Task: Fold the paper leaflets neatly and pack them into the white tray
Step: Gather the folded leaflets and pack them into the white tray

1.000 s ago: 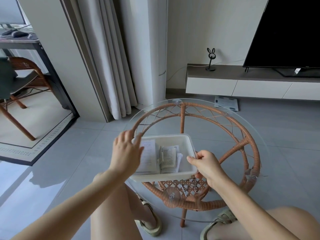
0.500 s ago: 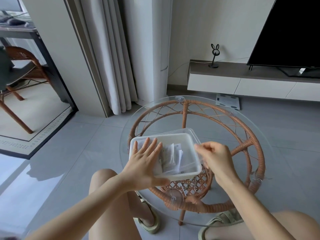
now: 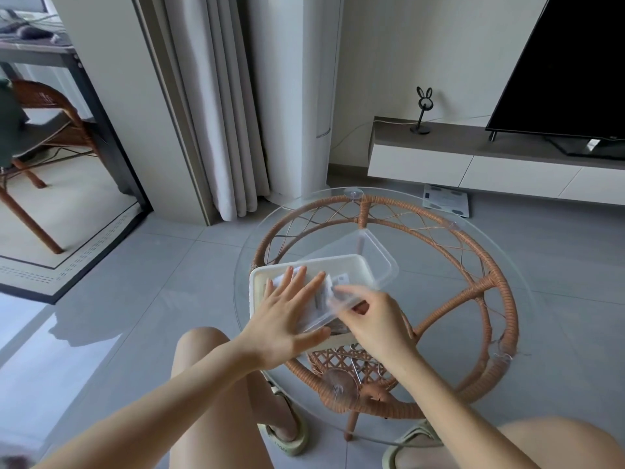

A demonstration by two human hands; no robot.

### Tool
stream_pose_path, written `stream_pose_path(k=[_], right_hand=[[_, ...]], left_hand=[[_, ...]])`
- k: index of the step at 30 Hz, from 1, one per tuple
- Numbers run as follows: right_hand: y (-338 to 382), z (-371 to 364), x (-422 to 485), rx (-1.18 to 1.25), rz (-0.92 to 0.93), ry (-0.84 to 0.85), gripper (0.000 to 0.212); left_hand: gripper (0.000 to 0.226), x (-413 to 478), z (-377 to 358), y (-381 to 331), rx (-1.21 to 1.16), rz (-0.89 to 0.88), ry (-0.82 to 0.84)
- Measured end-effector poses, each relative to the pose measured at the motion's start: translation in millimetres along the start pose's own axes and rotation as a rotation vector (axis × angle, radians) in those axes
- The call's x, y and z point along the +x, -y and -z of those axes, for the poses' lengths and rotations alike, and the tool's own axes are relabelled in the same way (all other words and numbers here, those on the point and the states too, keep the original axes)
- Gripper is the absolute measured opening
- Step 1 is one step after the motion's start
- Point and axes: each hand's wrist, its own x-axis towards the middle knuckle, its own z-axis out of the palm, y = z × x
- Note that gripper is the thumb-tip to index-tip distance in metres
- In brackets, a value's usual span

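As left hand [image 3: 284, 319] presses leaflets [image 3: 338, 279], right [image 3: 375, 323] — pinching lid [image 3: 368, 262]

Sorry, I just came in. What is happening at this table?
A seated person is packing folded leaflets into a white tray on a glass table. The left hand lies flat on the leaflets, fingers straight, pressing them down. The right hand pinches a clear lid and holds it tilted over the tray's right part. The tray is not yet closed.
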Motion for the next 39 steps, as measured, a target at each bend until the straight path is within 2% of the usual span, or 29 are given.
stream_pose_path(k=[3,5,8,11,14,23,27,29,31,35,39], right_hand=[[5.1,-12.7,8.7,-0.265,0.070,-0.073,0.027],[5.9,-18.3,15.9,-0.448,0.042,-0.069,0.017],[4.5,-20.8,22.1,-0.617,0.008,-0.014,0.019],[5.5,-20.8,25.8,-0.616,-0.062,0.022,0.042],[5.5,-23.6,29.3,-0.589,-0.106,0.041,0.049],[5.7,-18.8,33.5,-0.498,-0.190,0.034,0.045],[4.3,-15.0,33.3,-0.603,-0.163,0.040,0.040],[1.8,-17.7,33.6,-0.651,-0.152,0.038,0.030],[1.0,-19.6,35.5,-0.674,-0.160,0.055,0.009],[-3.7,-24.9,39.2,-0.745,-0.204,0.110,0.017],[-10.2,-27.7,41.9,-0.808,-0.170,0.154,0.020]], left_hand=[[0.079,-3.2,2.1,3.0,-0.165,0.007,-0.092],[0.080,-4.5,3.1,3.0,-0.215,0.012,-0.116],[0.082,-4.6,3.4,2.2,-0.232,0.014,-0.117],[0.083,-4.3,3.6,1.8,-0.237,0.014,-0.114],[0.082,-4.2,3.5,1.4,-0.227,0.020,-0.111],[0.080,-3.3,3.7,1.8,-0.199,0.024,-0.093],[0.081,-2.8,4.5,-0.1,-0.184,0.041,-0.075],[0.082,-2.6,5.0,-1.3,-0.171,0.046,-0.069],[0.082,-2.6,4.7,-1.9,-0.154,0.042,-0.070],[0.082,-1.8,2.7,-1.3,-0.058,0.041,-0.052],[0.086,0.5,2.0,-3.6,0.155,0.028,-0.033]])
